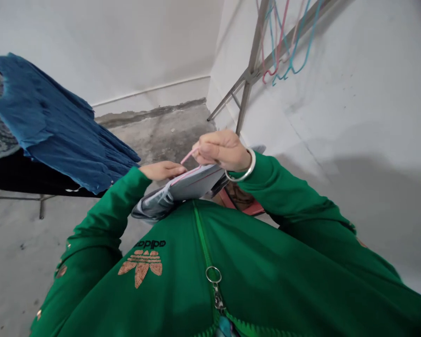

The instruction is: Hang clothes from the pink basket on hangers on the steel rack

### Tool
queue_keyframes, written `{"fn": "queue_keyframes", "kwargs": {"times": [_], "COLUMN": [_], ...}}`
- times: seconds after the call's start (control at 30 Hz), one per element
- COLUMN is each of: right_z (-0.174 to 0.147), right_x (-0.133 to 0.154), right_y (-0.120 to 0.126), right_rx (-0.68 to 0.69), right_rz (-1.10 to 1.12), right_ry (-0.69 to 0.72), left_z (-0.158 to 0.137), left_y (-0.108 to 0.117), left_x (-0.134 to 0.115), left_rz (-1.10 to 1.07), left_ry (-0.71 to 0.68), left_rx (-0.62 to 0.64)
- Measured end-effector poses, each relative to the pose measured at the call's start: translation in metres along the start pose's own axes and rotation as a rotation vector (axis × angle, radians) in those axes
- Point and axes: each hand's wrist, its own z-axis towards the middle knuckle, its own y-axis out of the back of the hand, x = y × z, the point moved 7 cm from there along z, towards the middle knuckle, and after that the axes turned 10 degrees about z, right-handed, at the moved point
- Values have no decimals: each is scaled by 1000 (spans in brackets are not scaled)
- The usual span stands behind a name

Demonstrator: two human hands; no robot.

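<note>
My right hand (221,149) is closed around a pink clothes hanger (189,155), with part of the hanger sticking out past the fingers. Below it hangs a light grey garment (192,185) with darker grey cloth at its left end, close against my jacket. A pink bar of the hanger runs along the garment's top edge. My left hand (164,170) lies with fingers stretched out along that edge, touching the cloth near the bar; its thumb is hidden.
On the left, a blue garment (56,121) hangs beside black and patterned clothes. Several pink and blue hangers (291,51) hang from a metal rack (249,77) by the right wall. Something red-edged (250,206) is partly hidden below my right arm.
</note>
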Motion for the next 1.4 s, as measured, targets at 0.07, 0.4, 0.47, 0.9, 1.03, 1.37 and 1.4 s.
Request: {"fn": "queue_keyframes", "kwargs": {"times": [0.07, 0.4, 0.47, 0.9, 1.03, 1.37, 1.4], "right_z": [9, 20, -4, -25, -21, -22, -27], "right_x": [-7, 24, 19, -84, -78, -31, -34], "right_y": [13, 88, 105, 113, 94, 131, 131], "right_rx": [-69, -452, -592, -403, -202, 50, 93], "right_rz": [-2, -807, -1055, -1523, -1459, -1237, -1171], "right_ry": [-2, 42, -117, -661, -608, -187, -220], "left_z": [-12, -34, -40, -56, -64, -94, -97], "left_y": [12, 50, 56, 70, 72, 83, 85], "left_x": [-8, 21, 24, 23, 33, 25, 22], "left_rz": [-26, 225, 240, 426, 425, 491, 526], "left_ry": [-59, 242, 261, 305, 340, 165, 131], "left_rx": [79, -663, -707, -826, -873, -942, -941]}}
